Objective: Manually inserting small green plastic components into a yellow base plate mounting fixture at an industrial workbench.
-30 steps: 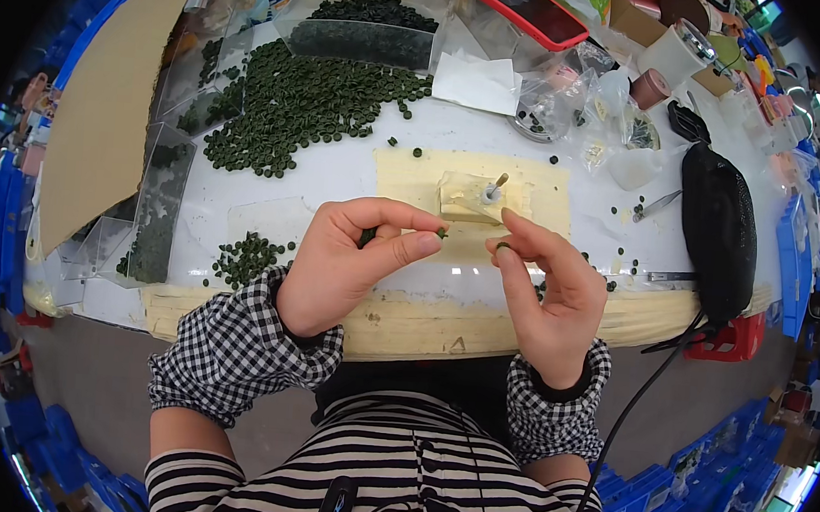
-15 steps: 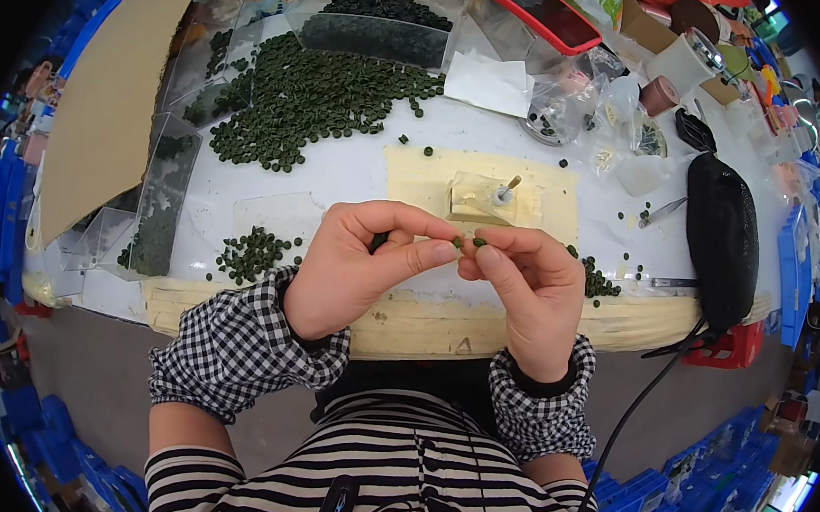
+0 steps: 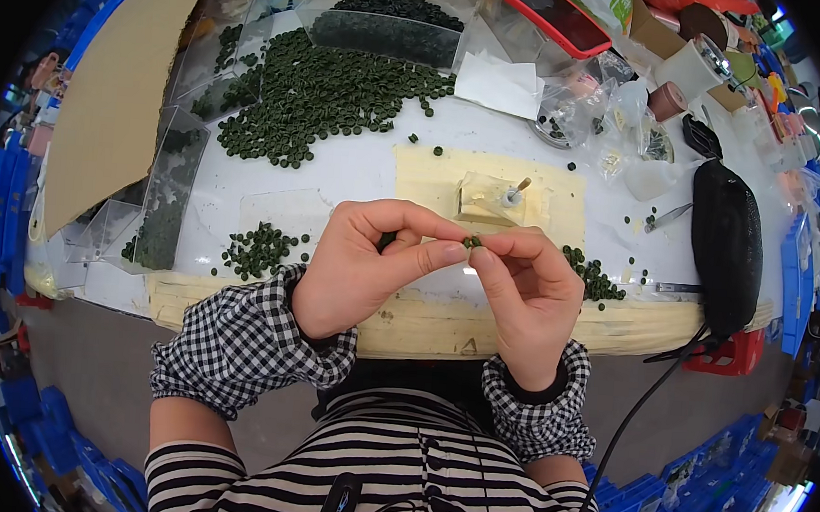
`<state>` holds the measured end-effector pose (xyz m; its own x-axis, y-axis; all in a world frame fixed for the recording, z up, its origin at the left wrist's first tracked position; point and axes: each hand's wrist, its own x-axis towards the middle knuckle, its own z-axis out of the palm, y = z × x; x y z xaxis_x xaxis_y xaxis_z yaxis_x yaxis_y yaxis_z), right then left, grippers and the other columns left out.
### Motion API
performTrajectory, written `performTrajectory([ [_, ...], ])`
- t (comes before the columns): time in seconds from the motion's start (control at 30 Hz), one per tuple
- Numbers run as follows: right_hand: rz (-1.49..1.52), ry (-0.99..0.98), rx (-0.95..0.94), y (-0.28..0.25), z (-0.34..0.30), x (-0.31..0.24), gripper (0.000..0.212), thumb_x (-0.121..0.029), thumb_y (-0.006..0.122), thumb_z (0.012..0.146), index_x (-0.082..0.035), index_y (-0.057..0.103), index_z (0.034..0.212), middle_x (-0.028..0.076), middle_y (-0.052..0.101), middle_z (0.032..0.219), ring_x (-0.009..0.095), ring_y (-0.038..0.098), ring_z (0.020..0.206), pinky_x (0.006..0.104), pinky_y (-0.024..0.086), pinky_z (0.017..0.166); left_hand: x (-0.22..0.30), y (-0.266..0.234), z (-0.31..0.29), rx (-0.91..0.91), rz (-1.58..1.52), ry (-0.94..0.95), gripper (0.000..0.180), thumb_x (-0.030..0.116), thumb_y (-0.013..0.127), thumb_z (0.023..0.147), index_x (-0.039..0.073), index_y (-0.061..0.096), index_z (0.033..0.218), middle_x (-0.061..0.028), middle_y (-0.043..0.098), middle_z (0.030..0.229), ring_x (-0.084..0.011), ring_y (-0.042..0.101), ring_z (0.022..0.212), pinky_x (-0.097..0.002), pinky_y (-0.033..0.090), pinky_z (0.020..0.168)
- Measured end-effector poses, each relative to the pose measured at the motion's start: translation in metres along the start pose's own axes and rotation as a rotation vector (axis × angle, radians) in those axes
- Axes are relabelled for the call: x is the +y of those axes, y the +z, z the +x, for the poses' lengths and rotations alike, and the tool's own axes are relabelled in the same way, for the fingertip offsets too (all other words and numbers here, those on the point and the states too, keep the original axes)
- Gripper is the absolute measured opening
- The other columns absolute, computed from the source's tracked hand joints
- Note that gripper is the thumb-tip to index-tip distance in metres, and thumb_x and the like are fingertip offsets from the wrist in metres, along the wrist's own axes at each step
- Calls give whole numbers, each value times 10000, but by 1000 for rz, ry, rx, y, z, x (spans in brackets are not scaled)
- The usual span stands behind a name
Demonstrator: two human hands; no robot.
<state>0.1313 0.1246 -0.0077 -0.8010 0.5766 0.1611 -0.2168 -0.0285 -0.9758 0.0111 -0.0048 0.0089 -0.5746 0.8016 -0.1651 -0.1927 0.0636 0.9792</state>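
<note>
The left hand [image 3: 357,267] and right hand [image 3: 531,298] pinched small green pieces [image 3: 472,242] together at their fingertips, above the table [image 3: 364,165]; whether these were joined was unclear. Much seemed left: a large heap [image 3: 331,98] lay loose beyond, small piles [image 3: 260,250] nearer.

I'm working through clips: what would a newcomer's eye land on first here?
Probably the large heap of dark green pieces, spread over the table at upper left. Next, the left hand and right hand, close together near the centre, pinching tiny green parts. The red-cased phone at the top and black pouch at right also stand out.
</note>
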Motion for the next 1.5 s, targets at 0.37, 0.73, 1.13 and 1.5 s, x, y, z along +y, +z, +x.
performTrajectory([
  [0.37, -90, -158, 17, 3, -2, 5, 148, 61, 656, 815, 38, 668, 961, 85, 649, 904, 117, 604, 843, 226, 485, 737, 0, 0, -1, 34, -7, 35, 135, 33, 685, 842, 2, 686, 973, 35, 605, 726, -10, 428, 642, -166, 375, 613],
  [0.73, 67, -64, -19, 0, -2, 11, 174, 72, 650, 821, 46, 664, 992, 100, 653, 918, 117, 607, 855, 210, 487, 722, 0, 0, 1, 27, -28, 9, 124, 36, 685, 843, 3, 686, 963, 34, 609, 725, -9, 436, 641, -166, 371, 604],
  [1.13, 21, -85, -16, 1, -5, 9, 195, 94, 661, 791, 38, 684, 976, 108, 657, 921, 140, 614, 825, 233, 482, 731, 2, 1, -3, 74, 222, 194, 146, -1, 709, 797, 0, 699, 943, 87, 378, 566, -12, 334, 544, -180, 319, 540],
  [1.5, -274, -322, -101, -6, -1, 0, 257, 88, 691, 753, 5, 702, 996, 104, 668, 890, 151, 634, 785, 234, 496, 674, 4, -5, 0, -38, 56, 83, 155, -20, 714, 785, 8, 709, 937, 70, 377, 568, -26, 340, 537, -186, 328, 547],
])
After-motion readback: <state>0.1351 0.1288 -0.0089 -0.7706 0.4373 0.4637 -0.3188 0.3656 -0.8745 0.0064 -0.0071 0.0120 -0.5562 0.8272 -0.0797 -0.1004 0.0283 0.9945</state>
